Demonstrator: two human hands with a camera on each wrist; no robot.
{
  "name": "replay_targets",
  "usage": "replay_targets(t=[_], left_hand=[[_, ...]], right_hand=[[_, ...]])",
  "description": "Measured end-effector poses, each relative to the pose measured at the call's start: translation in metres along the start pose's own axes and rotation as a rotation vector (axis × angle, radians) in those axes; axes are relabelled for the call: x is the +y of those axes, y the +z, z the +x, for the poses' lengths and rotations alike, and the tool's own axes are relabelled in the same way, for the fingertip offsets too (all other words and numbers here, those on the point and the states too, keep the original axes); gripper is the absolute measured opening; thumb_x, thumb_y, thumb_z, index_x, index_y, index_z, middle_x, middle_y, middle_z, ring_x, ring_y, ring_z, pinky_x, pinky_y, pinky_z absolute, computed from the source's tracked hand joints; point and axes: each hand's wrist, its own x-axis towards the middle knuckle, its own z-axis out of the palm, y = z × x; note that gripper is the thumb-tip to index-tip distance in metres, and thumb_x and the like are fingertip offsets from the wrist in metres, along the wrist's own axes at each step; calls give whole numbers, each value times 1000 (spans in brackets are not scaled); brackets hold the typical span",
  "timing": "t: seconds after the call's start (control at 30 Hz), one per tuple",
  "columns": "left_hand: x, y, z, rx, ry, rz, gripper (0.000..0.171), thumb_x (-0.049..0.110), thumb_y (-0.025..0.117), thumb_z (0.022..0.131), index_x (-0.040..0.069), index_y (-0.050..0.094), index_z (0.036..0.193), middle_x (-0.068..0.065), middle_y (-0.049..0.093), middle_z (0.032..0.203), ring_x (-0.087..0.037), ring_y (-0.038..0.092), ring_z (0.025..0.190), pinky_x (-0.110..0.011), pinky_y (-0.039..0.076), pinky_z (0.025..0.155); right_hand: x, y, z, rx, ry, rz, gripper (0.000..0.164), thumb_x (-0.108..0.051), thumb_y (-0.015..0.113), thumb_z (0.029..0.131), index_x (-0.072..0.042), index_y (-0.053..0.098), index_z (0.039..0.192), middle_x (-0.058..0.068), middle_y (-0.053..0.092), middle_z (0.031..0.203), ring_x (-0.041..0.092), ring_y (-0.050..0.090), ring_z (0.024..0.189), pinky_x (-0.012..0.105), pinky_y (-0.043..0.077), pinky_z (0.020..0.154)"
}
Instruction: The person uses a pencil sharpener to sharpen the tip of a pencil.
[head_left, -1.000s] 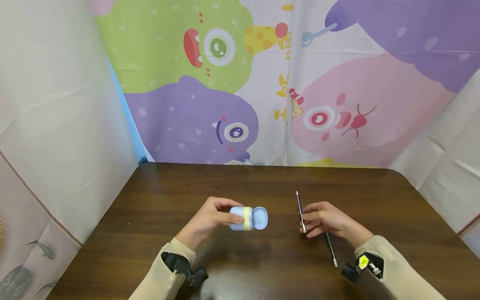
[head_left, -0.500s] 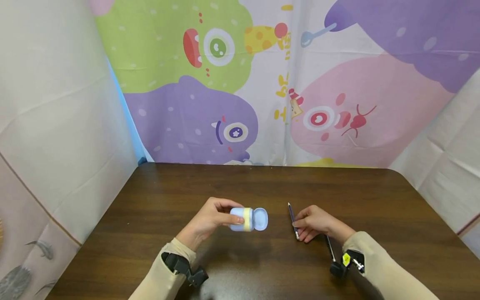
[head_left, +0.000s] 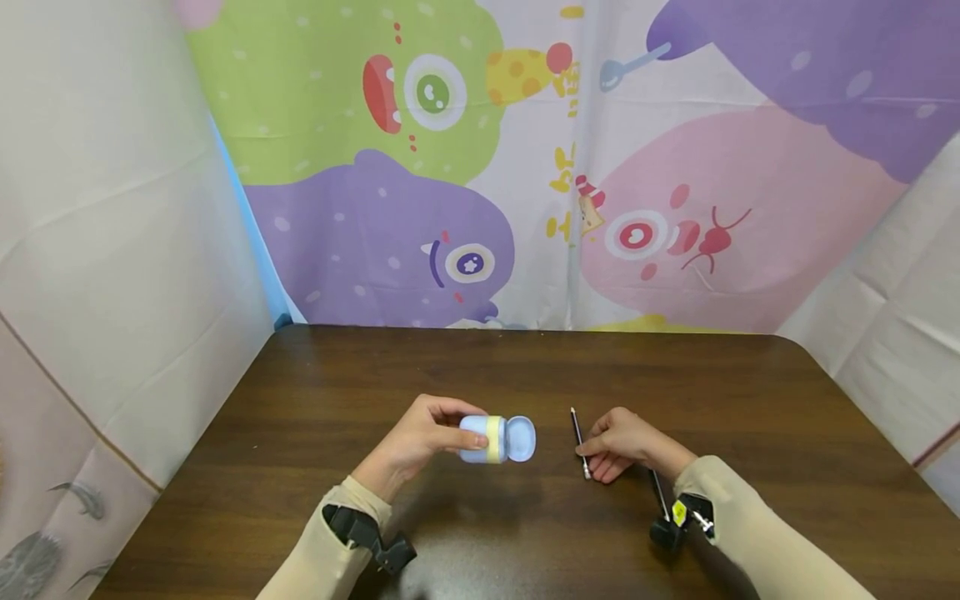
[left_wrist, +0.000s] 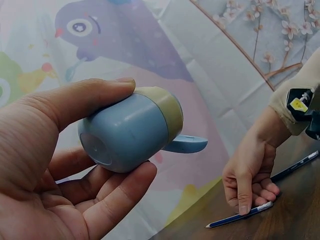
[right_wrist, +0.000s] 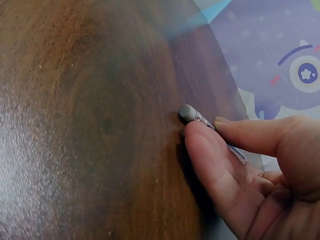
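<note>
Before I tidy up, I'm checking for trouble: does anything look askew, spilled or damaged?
The cartoon backdrop looks hung sideways: its monster faces lie on their sides. The left hand holds a blue flip-lid container tipped, lid open, but I see no spill or damage.

Pale-blue, yellow-banded bottle [head_left: 493, 427] held sideways, lid [head_left: 522, 439] flipped open; dark-blue pencil [head_left: 577, 429] pinched to its right

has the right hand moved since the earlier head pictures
Yes: against the table, the right hand has moved left in the head view, toward the blue bottle.
</note>
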Motion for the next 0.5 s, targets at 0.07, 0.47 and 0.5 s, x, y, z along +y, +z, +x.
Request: replay_targets(t=[0.07,0.47,0.5], left_hand=[[0,0,0,1,-1,-1,65,17,89,73,-25,56,110,0,69,81,-11,63,71,-25,54,59],[0,-1,0,-4,6,-5,65,17,88,73,-25,55,110,0,69,81,-12,62,71,-25,54,60],[0,-1,0,-3,6,-7,65,17,88,73,-25,55,110,0,69,81,-12,62,71,-25,54,60]], right_hand=[[0,0,0,1,2,1,13,-5,69,89,6,64,87,11,66,64,16,66,54,31,57,53],[0,-3,-2,-31,4,57,14,-6,67,91,6,62,92,11,66,65,15,66,54,30,57,53],[1,-3,-3,-37,2,63,14,-6,67,91,7,61,93,11,66,65,15,66,55,30,57,54]])
